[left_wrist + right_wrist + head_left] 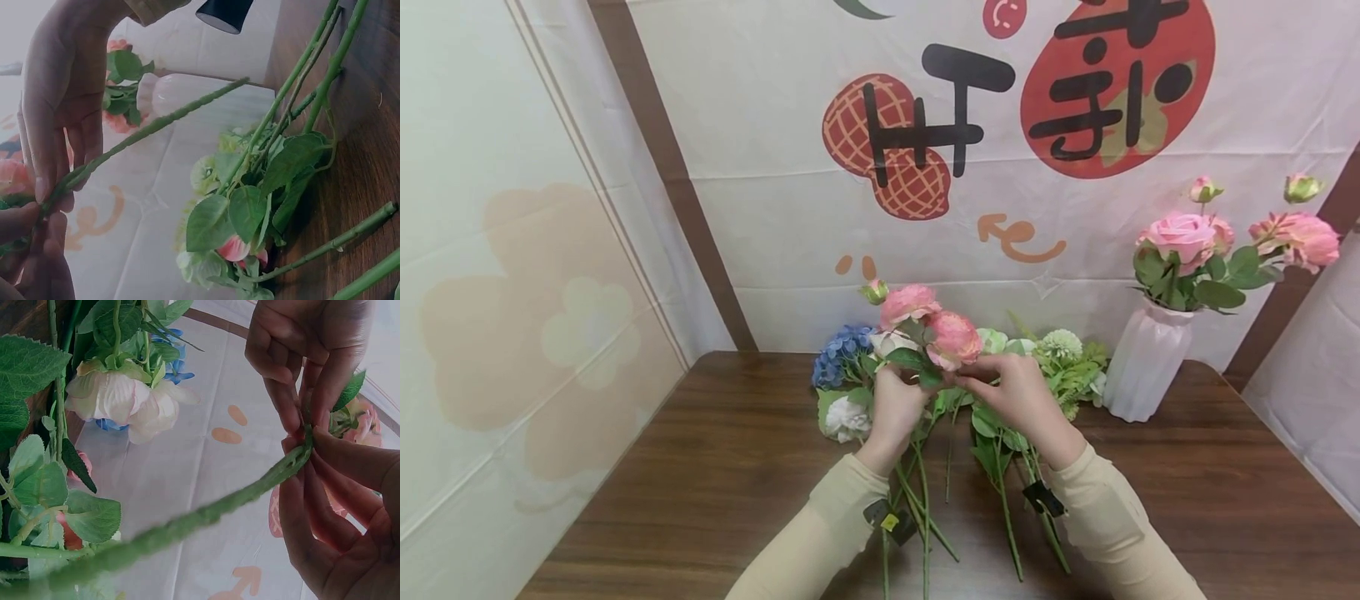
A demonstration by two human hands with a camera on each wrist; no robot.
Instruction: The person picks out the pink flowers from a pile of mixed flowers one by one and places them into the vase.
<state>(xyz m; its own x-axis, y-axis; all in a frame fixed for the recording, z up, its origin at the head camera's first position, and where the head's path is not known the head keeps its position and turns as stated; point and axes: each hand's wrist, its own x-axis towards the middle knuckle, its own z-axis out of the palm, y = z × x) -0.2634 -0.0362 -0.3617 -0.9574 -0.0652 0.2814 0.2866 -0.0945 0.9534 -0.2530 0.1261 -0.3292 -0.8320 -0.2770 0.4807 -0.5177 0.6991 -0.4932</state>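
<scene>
Both hands pinch the stem of a pink artificial flower (953,340) above the table, close below its blooms. It carries two pink blooms, a small bud and green leaves. My left hand (898,412) grips it from the left, and my right hand (1021,402) meets it from the right. In the left wrist view the green stem (162,127) slants away from the fingers to a free end. The right wrist view shows the fingertips of both hands together on the stem (250,489), where thinner strands join. Part of the blooms is hidden behind the hands there.
Loose artificial flowers lie on the brown table (737,475): a blue hydrangea (844,354), a white bloom (847,419), a pale green pompom flower (1062,343), with stems toward the front. A white vase (1148,362) holding pink roses (1180,237) stands at the back right. Behind hangs a printed cloth (760,233).
</scene>
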